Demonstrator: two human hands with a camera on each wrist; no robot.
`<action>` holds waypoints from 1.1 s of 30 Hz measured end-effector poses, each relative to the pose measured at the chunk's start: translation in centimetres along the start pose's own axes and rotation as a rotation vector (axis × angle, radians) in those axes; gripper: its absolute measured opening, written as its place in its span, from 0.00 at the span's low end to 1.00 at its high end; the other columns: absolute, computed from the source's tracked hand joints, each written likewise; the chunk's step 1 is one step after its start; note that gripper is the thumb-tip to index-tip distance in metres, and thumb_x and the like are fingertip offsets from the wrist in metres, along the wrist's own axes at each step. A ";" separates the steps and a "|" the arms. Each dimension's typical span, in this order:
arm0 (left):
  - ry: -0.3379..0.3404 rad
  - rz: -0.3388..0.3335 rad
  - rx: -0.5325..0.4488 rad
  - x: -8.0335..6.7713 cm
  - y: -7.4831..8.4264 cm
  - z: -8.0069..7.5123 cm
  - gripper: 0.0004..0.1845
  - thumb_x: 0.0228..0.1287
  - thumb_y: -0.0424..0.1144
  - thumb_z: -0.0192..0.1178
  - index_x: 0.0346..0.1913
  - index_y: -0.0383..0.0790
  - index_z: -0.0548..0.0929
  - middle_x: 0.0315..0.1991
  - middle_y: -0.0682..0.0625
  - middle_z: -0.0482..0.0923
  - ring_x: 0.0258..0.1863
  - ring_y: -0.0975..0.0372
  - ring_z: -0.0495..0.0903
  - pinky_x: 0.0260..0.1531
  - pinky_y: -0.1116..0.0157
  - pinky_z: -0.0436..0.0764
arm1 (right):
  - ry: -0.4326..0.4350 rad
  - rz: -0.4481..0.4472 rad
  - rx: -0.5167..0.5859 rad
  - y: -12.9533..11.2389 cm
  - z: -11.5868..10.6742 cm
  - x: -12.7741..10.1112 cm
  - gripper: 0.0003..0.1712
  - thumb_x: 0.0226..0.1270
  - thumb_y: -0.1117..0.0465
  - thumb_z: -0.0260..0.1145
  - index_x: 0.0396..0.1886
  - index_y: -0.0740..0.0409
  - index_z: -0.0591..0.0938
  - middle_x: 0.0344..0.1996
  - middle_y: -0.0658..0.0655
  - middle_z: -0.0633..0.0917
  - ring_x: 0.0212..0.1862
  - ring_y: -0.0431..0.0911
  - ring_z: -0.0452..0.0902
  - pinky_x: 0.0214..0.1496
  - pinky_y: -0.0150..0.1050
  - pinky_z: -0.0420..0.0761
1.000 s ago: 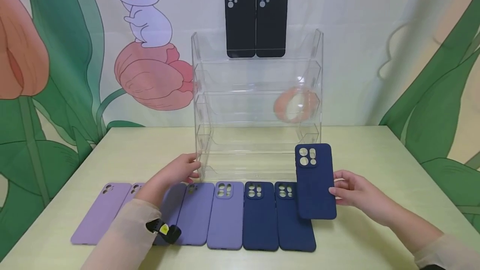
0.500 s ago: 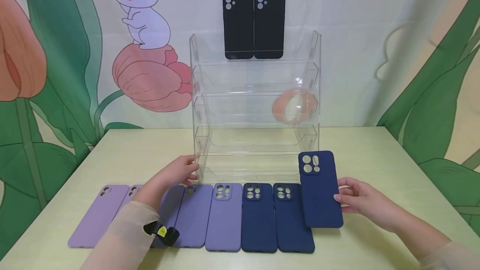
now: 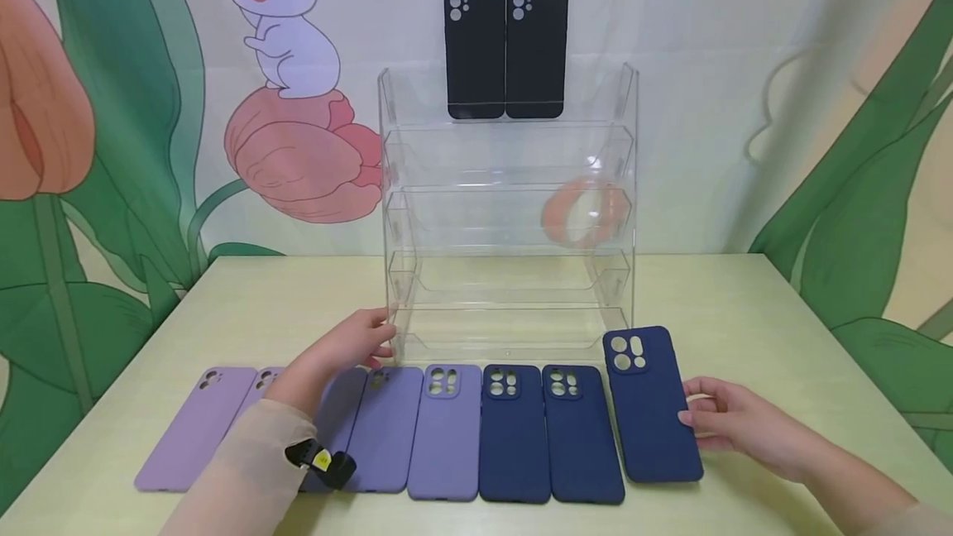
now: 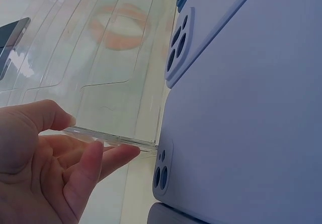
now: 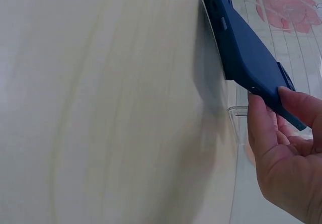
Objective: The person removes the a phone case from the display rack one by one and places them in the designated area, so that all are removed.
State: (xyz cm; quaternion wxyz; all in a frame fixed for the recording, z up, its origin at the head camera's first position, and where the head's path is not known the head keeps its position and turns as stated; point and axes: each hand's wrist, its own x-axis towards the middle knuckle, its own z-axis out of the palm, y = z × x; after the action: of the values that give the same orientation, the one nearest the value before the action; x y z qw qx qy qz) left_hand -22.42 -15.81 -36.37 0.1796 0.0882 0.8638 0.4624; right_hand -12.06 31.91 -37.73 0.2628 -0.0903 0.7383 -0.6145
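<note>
My right hand point(image 3: 733, 420) pinches a dark blue phone case point(image 3: 651, 408) by its right edge, thumb on the back and fingers behind. The case tilts just right of two dark blue cases point(image 3: 584, 437) lying on the table; in the right wrist view its shadow falls on the tabletop. At the lower left of the clear acrylic tiered rack point(image 3: 510, 304), my left hand point(image 3: 357, 340) grips the side panel point(image 4: 108, 137) between thumb and fingers. Two black phone cases point(image 3: 475, 52) stand side by side in the rack's top tier.
Several purple phone cases point(image 3: 447, 445) lie in a row in front of the rack, some partly hidden by my left forearm. The pale wooden table point(image 3: 752, 304) extends to both sides. A printed curtain point(image 3: 707, 106) hangs behind it.
My right hand has lowered the dark blue case and moved it right, off the neighbouring case it overlapped. My left hand stays on the rack.
</note>
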 end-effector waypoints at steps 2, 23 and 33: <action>0.000 0.000 0.001 0.0 -0.1 0.0 0.25 0.67 0.33 0.41 0.65 0.25 0.62 0.58 0.30 0.69 0.47 0.47 0.79 0.34 0.60 0.81 | -0.008 0.003 0.003 0.5 -0.1 -0.1 0.22 0.68 0.66 0.57 0.53 0.76 0.61 0.43 0.59 0.81 0.43 0.47 0.80 0.47 0.44 0.79; -0.003 0.001 -0.002 0.1 0.1 0.1 0.26 0.67 0.34 0.41 0.66 0.25 0.61 0.58 0.31 0.69 0.48 0.47 0.79 0.34 0.60 0.81 | 0.147 0.196 -0.216 0.9 0.2 -0.4 0.26 0.65 0.61 0.61 0.52 0.79 0.66 0.35 0.57 0.75 0.38 0.46 0.77 0.38 0.45 0.81; -0.006 -0.010 -0.003 -0.1 0.1 0.0 0.26 0.67 0.33 0.40 0.66 0.24 0.59 0.58 0.30 0.69 0.48 0.47 0.78 0.35 0.59 0.81 | 0.230 0.217 -0.526 0.1 1.6 0.7 0.28 0.59 0.59 0.67 0.51 0.75 0.70 0.25 0.54 0.75 0.26 0.45 0.73 0.26 0.39 0.77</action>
State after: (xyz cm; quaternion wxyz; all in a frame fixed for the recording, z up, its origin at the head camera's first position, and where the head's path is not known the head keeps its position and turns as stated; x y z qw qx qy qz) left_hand -22.33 -15.76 -36.24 0.1846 0.0851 0.8630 0.4625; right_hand -11.85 30.24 -38.19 0.2091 -0.0057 0.9024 -0.3767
